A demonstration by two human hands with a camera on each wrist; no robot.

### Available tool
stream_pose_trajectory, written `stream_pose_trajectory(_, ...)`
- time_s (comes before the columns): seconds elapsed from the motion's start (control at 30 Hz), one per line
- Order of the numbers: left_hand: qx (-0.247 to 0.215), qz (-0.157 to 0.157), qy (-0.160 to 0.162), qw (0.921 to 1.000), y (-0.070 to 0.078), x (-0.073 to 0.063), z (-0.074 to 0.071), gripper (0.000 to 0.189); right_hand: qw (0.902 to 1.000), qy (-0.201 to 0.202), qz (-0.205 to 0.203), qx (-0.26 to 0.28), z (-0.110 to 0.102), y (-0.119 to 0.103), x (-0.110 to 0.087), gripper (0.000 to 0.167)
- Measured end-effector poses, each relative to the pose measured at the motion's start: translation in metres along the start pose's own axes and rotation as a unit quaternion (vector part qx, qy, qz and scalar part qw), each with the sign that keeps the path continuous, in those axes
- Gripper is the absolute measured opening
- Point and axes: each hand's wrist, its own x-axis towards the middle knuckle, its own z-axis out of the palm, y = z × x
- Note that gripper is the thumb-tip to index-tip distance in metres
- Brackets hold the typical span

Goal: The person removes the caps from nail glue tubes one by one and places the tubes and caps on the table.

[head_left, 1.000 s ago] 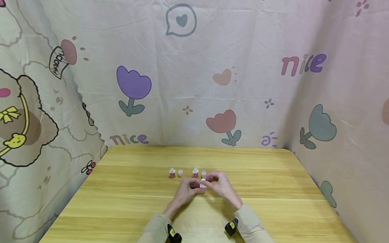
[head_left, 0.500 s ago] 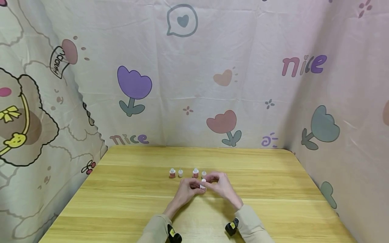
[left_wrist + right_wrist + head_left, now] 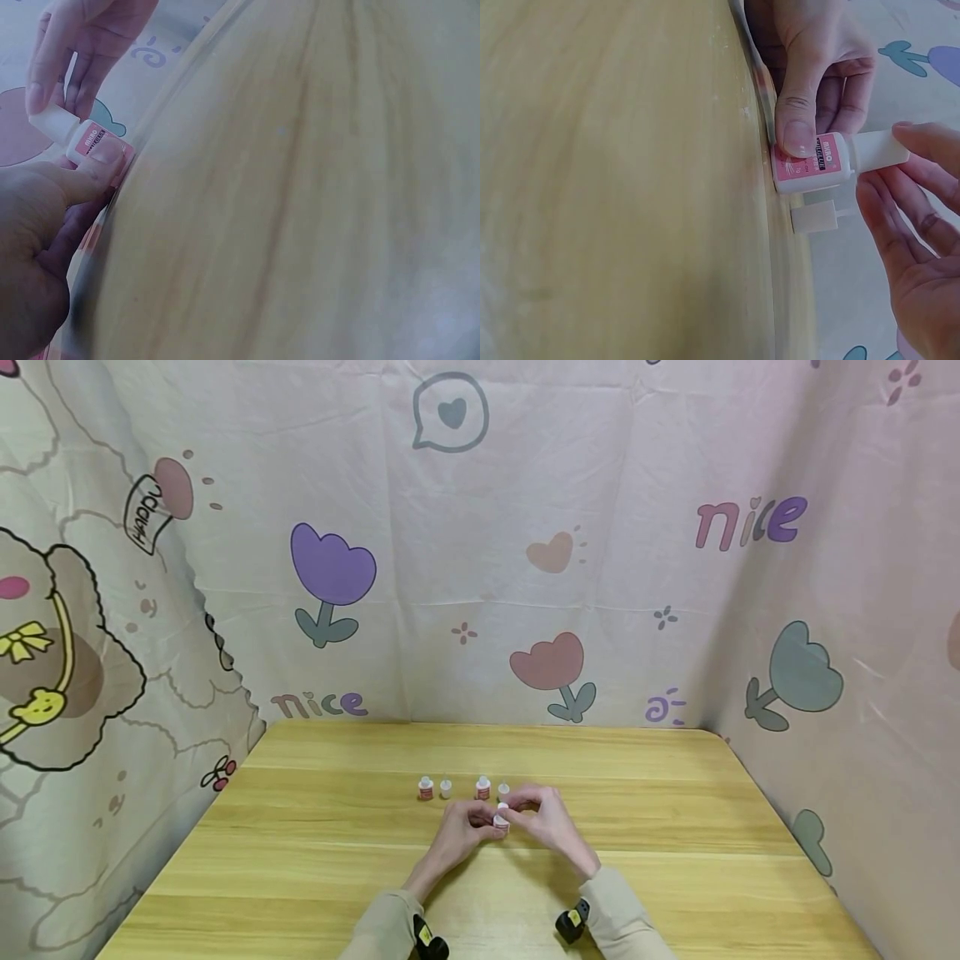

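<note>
A small white glue bottle (image 3: 808,174) with a pink label stands upright on the table between the hands. The left hand (image 3: 457,832) grips its body, thumb across the label. Pinched between the right hand's (image 3: 553,820) thumb and fingers is the white cap (image 3: 880,150), which sits on top of the bottle. Just behind them, a loose white cap (image 3: 503,789) with a thin pin pointing up stands on the table, seen beside the bottle in the right wrist view.
Farther back on the wooden table (image 3: 337,843) stand two more glue bottles, the left one (image 3: 426,789) and the right one (image 3: 483,789). Between them is another pinned cap (image 3: 446,789). A printed curtain (image 3: 450,568) hangs along the back and sides.
Both hands stay at the bottle with the same hold. The whole head view has shifted very slightly.
</note>
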Motion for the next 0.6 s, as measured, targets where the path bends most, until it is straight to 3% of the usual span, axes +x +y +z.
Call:
stream_pose_trajectory(0.3,0.007,0.007,0.002,0.9999,0.000,-0.001,0.000,0.014,0.9998,-0.001,0.011,0.014,-0.010,-0.036,-0.005,0.018)
stream_pose_trajectory(0.6,-0.006,0.004,0.004,1.0000,-0.001,0.000,0.001,0.014,0.9997,0.011,0.004,0.020,-0.008,-0.033,-0.004,0.015)
